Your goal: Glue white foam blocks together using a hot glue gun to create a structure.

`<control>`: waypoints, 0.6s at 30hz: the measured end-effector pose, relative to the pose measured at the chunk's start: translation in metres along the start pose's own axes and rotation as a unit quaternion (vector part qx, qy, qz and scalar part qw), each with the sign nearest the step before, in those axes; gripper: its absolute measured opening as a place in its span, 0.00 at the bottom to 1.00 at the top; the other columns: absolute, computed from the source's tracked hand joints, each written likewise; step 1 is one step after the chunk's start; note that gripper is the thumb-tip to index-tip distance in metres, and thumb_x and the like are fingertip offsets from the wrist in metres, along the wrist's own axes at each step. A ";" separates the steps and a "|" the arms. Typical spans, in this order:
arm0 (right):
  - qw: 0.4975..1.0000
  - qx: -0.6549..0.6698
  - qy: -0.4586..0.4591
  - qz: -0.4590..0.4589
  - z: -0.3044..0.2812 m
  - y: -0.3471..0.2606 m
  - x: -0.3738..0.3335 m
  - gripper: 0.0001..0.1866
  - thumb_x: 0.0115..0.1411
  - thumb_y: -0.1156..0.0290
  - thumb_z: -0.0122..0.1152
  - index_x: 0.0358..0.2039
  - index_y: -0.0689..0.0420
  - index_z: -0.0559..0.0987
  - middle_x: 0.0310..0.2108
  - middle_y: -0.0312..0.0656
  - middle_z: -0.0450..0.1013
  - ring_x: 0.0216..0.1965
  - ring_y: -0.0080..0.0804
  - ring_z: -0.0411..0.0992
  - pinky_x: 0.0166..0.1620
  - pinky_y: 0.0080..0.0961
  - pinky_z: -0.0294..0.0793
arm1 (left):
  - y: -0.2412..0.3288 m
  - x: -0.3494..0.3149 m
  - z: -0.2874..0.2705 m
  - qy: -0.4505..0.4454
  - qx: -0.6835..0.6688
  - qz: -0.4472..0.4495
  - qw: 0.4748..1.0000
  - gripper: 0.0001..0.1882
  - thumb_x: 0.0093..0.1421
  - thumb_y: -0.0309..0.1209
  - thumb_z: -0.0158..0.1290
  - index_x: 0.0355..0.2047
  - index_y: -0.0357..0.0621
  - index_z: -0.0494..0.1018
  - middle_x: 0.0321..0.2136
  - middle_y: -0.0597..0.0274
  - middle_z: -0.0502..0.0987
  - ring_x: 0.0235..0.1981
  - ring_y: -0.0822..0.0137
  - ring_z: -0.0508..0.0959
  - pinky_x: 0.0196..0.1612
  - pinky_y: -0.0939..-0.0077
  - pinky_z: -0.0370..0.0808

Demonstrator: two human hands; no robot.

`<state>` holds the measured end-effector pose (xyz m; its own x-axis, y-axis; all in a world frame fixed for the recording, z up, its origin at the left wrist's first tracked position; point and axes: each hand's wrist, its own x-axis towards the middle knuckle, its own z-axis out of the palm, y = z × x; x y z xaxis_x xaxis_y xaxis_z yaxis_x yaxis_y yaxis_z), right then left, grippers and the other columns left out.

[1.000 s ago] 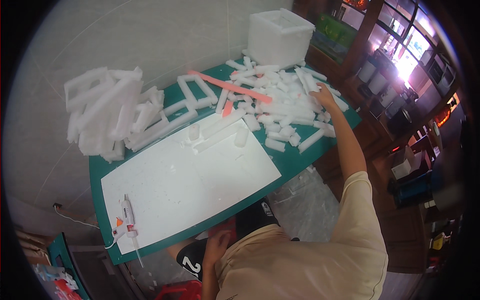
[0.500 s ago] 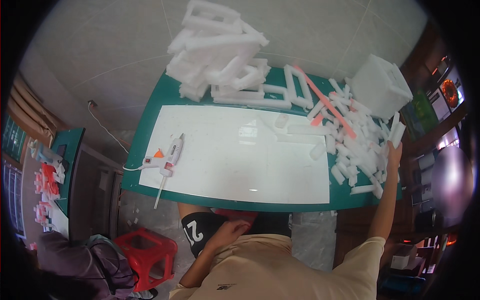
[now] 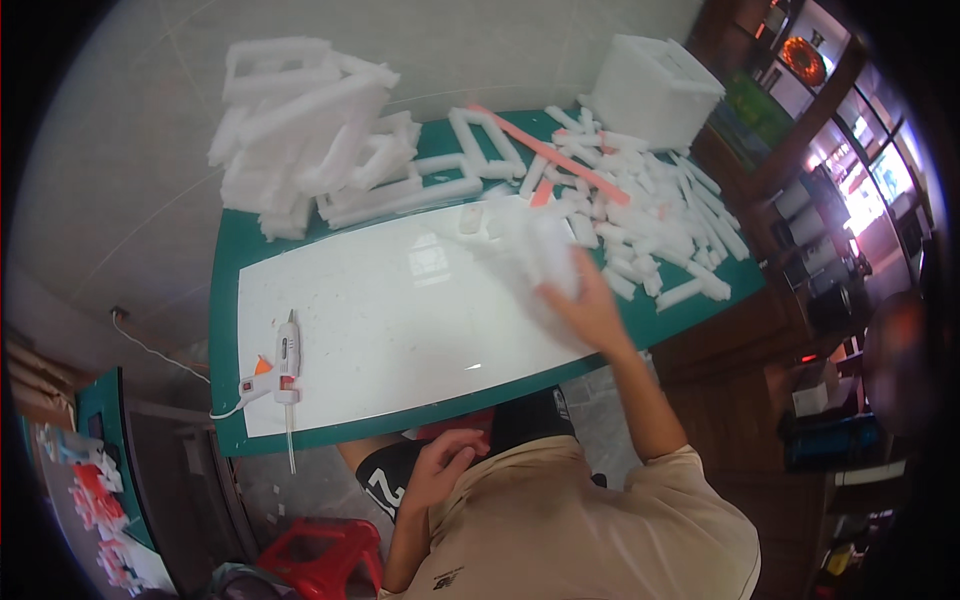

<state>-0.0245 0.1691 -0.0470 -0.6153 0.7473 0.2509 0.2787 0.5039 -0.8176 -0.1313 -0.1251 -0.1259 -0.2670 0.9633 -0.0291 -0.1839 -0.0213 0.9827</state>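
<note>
My right hand (image 3: 585, 305) grips a white foam strip (image 3: 550, 255), smeared by motion, over the right part of the white board (image 3: 360, 330). Fingers and thumb close round the strip's near end. Just beyond lies a heap of loose white foam strips (image 3: 650, 230), with a long pink strip (image 3: 560, 160) across its left side. A small white foam piece (image 3: 471, 219) rests on the board's far edge. In my lap lies my left hand (image 3: 445, 468), holding nothing, its fingers loosely bent and the thumb apart from them.
A white hot glue gun (image 3: 287, 365) with a glue stick in its back lies on the board's left side, its cord running off left. Stacked white foam frames (image 3: 300, 140) stand at the back left, a white foam box (image 3: 655, 95) at the back right. A red stool (image 3: 325, 555) stands below.
My right hand has come from the heap's right edge leftward over the board, bringing a foam strip. The view has turned to the right. My left hand stays in my lap.
</note>
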 end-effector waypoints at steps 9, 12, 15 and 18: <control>0.891 0.332 -0.284 0.123 0.061 -0.055 -0.058 0.27 0.58 0.71 0.61 0.57 0.60 0.65 0.42 0.38 0.70 0.44 0.23 0.68 0.47 0.22 0.69 | 0.024 0.018 0.008 0.201 -0.097 0.090 0.971 0.26 0.62 0.22 0.49 0.59 0.36 0.56 0.43 0.53 0.72 0.36 0.69 0.75 0.41 0.76 0.73; 0.835 0.432 -0.288 0.180 0.066 -0.055 -0.067 0.27 0.58 0.73 0.59 0.57 0.61 0.64 0.42 0.39 0.70 0.44 0.25 0.69 0.48 0.23 0.69 | 0.030 0.031 0.009 0.216 -0.111 0.094 0.965 0.27 0.62 0.21 0.50 0.60 0.35 0.55 0.42 0.53 0.72 0.37 0.70 0.75 0.39 0.78 0.75; 0.826 0.434 -0.294 0.208 0.066 -0.051 -0.073 0.27 0.58 0.75 0.58 0.58 0.61 0.64 0.44 0.40 0.70 0.46 0.26 0.69 0.48 0.24 0.70 | 0.029 0.034 0.009 0.198 -0.125 0.092 0.968 0.27 0.62 0.20 0.49 0.60 0.35 0.55 0.41 0.52 0.72 0.39 0.70 0.75 0.39 0.77 0.77; 0.829 0.431 -0.285 0.212 0.064 -0.055 -0.075 0.27 0.58 0.74 0.59 0.58 0.61 0.64 0.45 0.40 0.70 0.46 0.25 0.68 0.48 0.24 0.70 | 0.031 0.038 0.011 0.182 -0.154 0.095 0.966 0.27 0.60 0.17 0.50 0.59 0.34 0.56 0.43 0.53 0.72 0.42 0.70 0.74 0.41 0.77 0.76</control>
<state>-0.0410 0.0578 -0.0545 -0.9137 0.3288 -0.2386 0.0787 -0.4331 -0.8979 -0.1365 -0.0860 -0.0945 -0.6285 0.7772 0.0300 -0.3563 -0.3220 0.8771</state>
